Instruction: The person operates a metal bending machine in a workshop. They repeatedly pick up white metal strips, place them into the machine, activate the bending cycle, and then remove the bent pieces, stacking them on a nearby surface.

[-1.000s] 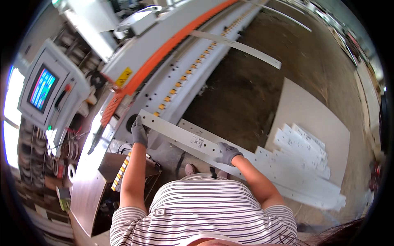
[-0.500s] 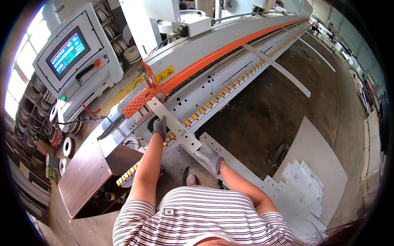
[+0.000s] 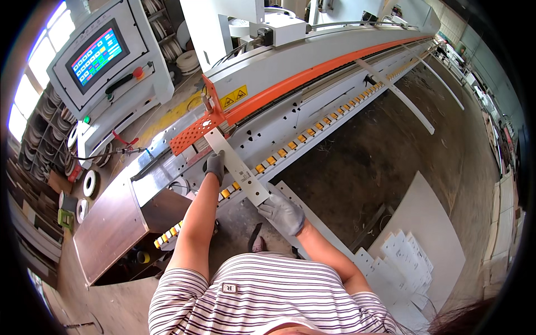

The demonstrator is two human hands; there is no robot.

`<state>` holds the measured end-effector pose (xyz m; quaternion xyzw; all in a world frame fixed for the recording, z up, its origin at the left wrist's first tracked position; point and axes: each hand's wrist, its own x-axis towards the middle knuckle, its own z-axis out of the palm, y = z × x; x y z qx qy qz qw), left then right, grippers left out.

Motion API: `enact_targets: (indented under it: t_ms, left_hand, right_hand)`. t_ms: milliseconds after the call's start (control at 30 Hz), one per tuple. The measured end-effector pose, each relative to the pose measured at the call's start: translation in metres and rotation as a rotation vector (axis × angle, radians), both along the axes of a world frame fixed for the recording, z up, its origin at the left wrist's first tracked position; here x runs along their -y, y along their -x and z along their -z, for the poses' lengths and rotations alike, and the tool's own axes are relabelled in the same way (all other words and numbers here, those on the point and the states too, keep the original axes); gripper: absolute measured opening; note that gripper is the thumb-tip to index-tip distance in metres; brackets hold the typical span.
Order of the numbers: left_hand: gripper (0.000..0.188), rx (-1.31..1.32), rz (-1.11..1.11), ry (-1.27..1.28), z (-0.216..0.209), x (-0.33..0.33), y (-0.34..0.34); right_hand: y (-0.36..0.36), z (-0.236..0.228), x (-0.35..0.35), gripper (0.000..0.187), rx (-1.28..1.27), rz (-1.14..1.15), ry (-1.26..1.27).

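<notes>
1. As we look down on the station, we find the white strip (image 3: 239,171) set slantwise between the person's two hands, at the near end of a long grey machine (image 3: 274,63).
2. We record the left hand (image 3: 214,166), in a grey glove, bent closed on the strip's left edge; the part of its grip beneath the strip is hidden from us.
3. We record the right hand (image 3: 283,211), gloved alike, with its fingers extended and slightly parted against the strip's near end. We cannot tell how firmly it bears there.
4. We note dark holes and a printed patch on the strip. Its far end lies just beside an orange perforated plate (image 3: 192,135); whether the two touch, we cannot tell.
5. We see the strip crossing above a row of yellow rollers (image 3: 302,138) on the machine's side rail.
6. We find a second pale strip (image 3: 406,103) lying across that row farther along.
7. To the right we observe white drilled pieces (image 3: 403,252), overlapping, on a large pale board (image 3: 434,229).
8. To the left we note a lit screen (image 3: 98,58) on a control box (image 3: 146,42), and a brown cabinet (image 3: 106,231) nearer the person.
</notes>
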<state>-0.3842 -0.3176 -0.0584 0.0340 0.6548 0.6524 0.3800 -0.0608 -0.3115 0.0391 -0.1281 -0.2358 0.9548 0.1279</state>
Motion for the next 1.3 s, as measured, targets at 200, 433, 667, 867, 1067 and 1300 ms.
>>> enact_targets:
  t_ms: [200, 433, 667, 867, 1067, 1300]
  left_hand:
    - [0.028, 0.003, -0.007, 0.032, -0.001, -0.007, -0.002]
    - [0.028, 0.073, -0.029, -0.044, -0.014, -0.058, -0.022]
    - [0.031, 0.125, 0.025, -0.13, 0.037, -0.134, -0.012]
    - [0.023, -0.092, 0.692, -0.134, 0.025, -0.135, 0.017]
    - [0.031, -1.247, 0.398, -0.097, -0.035, 0.004, -0.103]
    - [0.032, -1.272, 0.671, 0.062, -0.034, 0.096, -0.196]
  right_hand:
    - [-0.002, 0.003, -0.011, 0.05, -0.037, -0.018, 0.045]
    - [-0.014, 0.0, -0.049, 0.044, -0.084, 0.051, 0.087]
    - [-0.031, 0.011, -0.091, 0.051, -0.06, 0.223, 0.057]
    - [-0.056, 0.068, -0.099, 0.039, 0.321, 0.44, -0.685]
    - [-0.211, 0.13, -0.088, 0.046, 1.284, 0.324, -1.104]
    - [-0.443, 0.2, -0.076, 0.027, 2.278, 0.115, -1.05]
